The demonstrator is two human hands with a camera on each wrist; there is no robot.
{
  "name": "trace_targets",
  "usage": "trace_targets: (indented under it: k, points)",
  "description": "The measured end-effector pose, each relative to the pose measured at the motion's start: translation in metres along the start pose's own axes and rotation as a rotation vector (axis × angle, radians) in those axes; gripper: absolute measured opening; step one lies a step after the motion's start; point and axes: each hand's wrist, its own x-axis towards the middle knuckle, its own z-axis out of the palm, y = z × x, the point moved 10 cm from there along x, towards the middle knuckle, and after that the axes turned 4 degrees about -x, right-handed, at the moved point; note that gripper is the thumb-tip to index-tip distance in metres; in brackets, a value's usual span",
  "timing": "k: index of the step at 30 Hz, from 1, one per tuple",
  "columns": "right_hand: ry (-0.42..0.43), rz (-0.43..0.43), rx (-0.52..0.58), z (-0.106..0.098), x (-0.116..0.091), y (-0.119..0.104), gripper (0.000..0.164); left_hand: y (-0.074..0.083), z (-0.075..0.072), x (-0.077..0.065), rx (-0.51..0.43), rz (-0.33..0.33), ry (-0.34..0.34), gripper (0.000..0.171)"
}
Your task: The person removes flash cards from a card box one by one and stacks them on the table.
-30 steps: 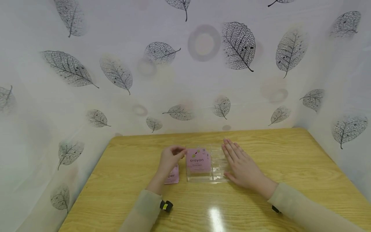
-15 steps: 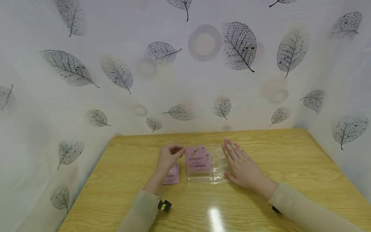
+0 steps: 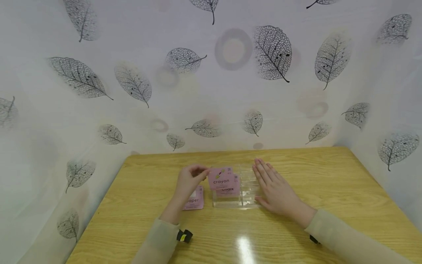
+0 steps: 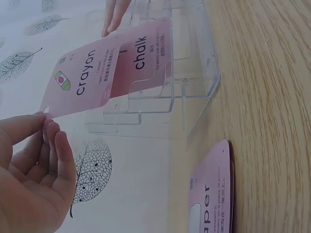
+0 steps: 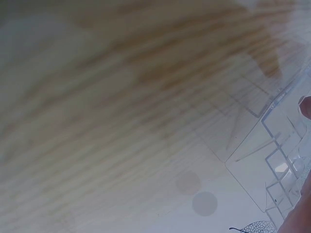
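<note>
My left hand (image 3: 191, 182) pinches a pink flashcard (image 4: 77, 80) marked "crayon" by its corner, between thumb and fingertips. That card is tilted in front of a second pink card (image 4: 142, 58) reading "chalk", which stands in a clear stepped plastic rack (image 3: 227, 204). Flat along the right side of the rack rests my right hand (image 3: 276, 189), its fingers straight. In the right wrist view, the rack's stepped side (image 5: 279, 158) shows, with only bits of the hand at the edge.
A small stack of pink cards (image 3: 194, 201), the top one ending in "paper", lies on the wooden table (image 3: 270, 238) left of the rack. Behind the table hangs a pale backdrop (image 3: 211, 91) printed with leaves.
My left hand has drawn the crayon card left and away from the rack, uncovering the chalk card behind it. The right hand has stayed in place.
</note>
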Motion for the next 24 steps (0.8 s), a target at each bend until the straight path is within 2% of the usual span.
trace_targets:
  k: [7,16,24]
  points:
    - [-0.01,0.005,0.004,0.002,0.0,0.001,0.106,0.002,-0.005,-0.002,-0.01,0.018,0.002,0.013]
    - [0.051,-0.004,0.025,-0.004,-0.002,0.0,0.108,0.0,-0.011,-0.006,-0.031,0.007,-0.002,0.013]
    - [0.014,0.007,0.028,-0.003,-0.001,0.001,0.107,-0.001,-0.017,-0.009,-0.032,0.016,0.006,0.014]
